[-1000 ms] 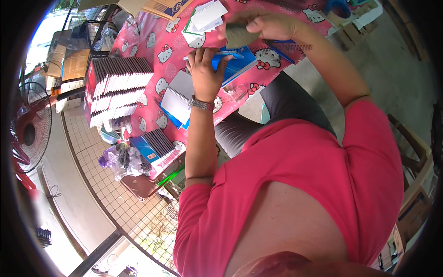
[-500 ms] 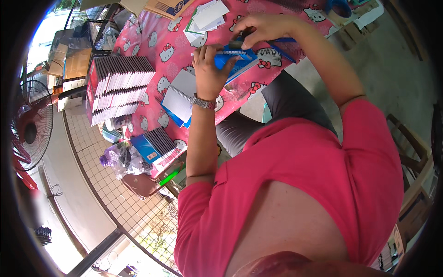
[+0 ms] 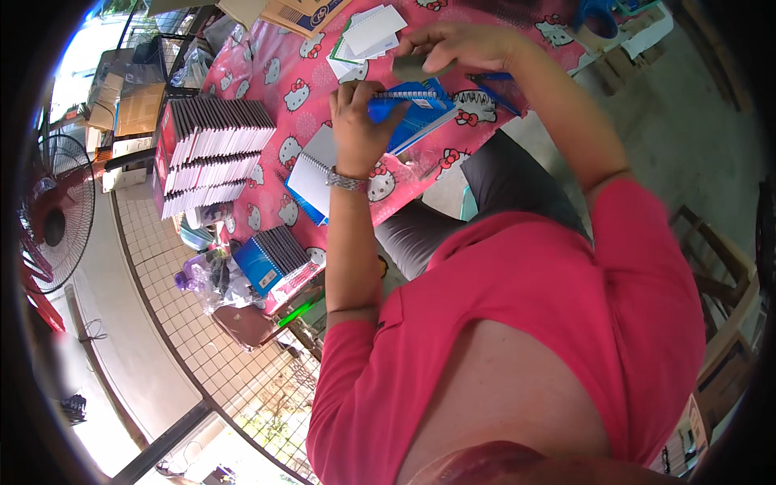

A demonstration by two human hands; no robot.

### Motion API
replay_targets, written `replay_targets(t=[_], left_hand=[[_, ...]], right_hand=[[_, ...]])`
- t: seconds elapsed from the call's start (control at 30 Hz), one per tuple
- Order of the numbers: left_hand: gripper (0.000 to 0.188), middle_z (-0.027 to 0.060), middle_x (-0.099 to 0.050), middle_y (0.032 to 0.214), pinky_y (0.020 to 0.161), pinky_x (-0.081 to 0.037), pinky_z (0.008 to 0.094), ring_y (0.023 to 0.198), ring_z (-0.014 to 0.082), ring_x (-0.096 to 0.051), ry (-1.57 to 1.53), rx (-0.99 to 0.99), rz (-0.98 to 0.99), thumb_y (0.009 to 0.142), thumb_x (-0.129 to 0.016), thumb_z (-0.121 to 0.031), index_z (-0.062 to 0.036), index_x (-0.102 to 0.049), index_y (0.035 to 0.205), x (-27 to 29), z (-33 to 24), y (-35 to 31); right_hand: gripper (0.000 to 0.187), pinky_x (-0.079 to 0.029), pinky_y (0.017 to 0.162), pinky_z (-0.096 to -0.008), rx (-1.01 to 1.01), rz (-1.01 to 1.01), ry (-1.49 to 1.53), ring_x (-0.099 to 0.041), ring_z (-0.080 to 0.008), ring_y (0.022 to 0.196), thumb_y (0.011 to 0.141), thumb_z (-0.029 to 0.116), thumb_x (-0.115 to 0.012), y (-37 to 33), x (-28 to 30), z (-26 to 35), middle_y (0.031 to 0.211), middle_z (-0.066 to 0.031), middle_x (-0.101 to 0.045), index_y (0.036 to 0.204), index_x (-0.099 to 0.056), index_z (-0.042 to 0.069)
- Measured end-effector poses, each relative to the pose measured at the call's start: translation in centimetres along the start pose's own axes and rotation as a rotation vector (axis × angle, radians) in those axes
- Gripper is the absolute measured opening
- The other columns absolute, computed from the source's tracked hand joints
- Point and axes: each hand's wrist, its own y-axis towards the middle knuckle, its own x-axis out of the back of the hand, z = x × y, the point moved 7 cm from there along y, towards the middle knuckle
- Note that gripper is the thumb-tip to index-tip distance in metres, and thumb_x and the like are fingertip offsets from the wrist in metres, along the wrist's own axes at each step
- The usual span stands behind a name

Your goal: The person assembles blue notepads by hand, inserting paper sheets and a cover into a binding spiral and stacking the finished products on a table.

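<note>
A blue spiral notebook (image 3: 419, 123) lies near the table's front edge. My left hand (image 3: 361, 129), with a metal wristwatch, closes at the left end of its coil, thumb over the cover. Above the far side of the notebook, my right hand (image 3: 462, 48) grips a small dark grey-green block (image 3: 413, 69); its exact kind is unclear. Left of the notebook, partly behind my left forearm, lies another spiral notebook (image 3: 309, 183) with a white page up and blue beneath. A blue-handled tool (image 3: 499, 95) rests at the right, beside black coil loops (image 3: 475, 105).
Tall stacks of spiral-bound books (image 3: 214, 153) stand on the left of the pink patterned table (image 3: 279, 101), with a pile of blue notebooks (image 3: 271, 257) nearer me. White cards (image 3: 373, 34) lie at the back. A blue tape roll (image 3: 594, 18) sits far right; a fan (image 3: 55, 218) stands left.
My right hand has lifted slightly away from the notebook toward the left, bringing the dark block into fuller view. My left hand has shifted a little left and stays at the coil.
</note>
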Motion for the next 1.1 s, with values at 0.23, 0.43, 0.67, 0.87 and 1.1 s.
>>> replay_targets(t=[0.23,0.43,0.67,0.87,1.1], left_hand=[[0.034,0.013,-0.06,0.094,0.069,-0.049,0.0367,0.082,0.03,-0.061,-0.113,0.091,0.056,0.071,-0.082,-0.013,-0.0028,-0.061,0.097,1.3,3.3,-0.5],[0.031,0.0129,-0.061,0.09,0.065,-0.049,0.0332,0.078,0.0252,-0.062,-0.287,0.158,0.076,0.074,-0.08,-0.012,-0.0012,-0.063,0.097,0.1,3.1,0.3],[0.023,0.0144,-0.066,0.085,0.064,-0.051,0.0328,0.073,0.0238,-0.066,-0.352,0.285,0.01,0.08,-0.073,-0.01,0.0005,-0.064,0.099,0.3,3.3,-0.8],[0.022,0.0117,-0.068,0.078,0.055,-0.051,0.0269,0.064,0.0154,-0.068,-0.485,0.444,-0.18,0.09,-0.067,-0.013,0.0032,-0.063,0.105,-0.3,5.0,-4.1],[0.027,0.0159,-0.067,0.074,0.057,-0.052,0.0343,0.066,0.0251,-0.069,-0.265,0.525,-0.176,0.089,-0.069,-0.023,-0.0052,-0.062,0.108,0.6,2.8,-4.0]], right_hand=[[0.046,-0.042,0.095,-0.0293,0.085,0.054,0.261,-0.055,-0.0158,0.106,0.074,0.017,-0.063,2.5,-1.3,1.3,0.11,-0.0047,-0.062,0.118,-0.06,0.002],[0.047,-0.042,0.093,-0.0294,0.033,0.037,0.194,-0.057,-0.0147,0.101,0.074,0.023,-0.074,2.4,-0.8,1.6,0.105,-0.0069,-0.063,0.113,-0.062,0.001],[0.056,-0.045,0.092,-0.0398,-0.312,-0.607,-1.026,-0.056,-0.0297,0.111,0.074,0.038,-0.075,-0.5,8.3,-4.2,0.118,-0.013,-0.061,0.121,-0.062,0.011],[0.074,-0.037,0.102,-0.0555,-0.065,-0.936,-1.255,-0.043,-0.0403,0.127,0.077,0.048,-0.071,-8.1,6.4,-8.9,0.136,-0.017,-0.048,0.137,-0.046,0.013],[0.055,-0.04,0.1,-0.0467,-0.267,-0.888,-1.316,-0.052,-0.0376,0.116,0.082,0.028,-0.07,-12.5,1.1,-10.8,0.123,-0.0207,-0.056,0.128,-0.054,0.002]])
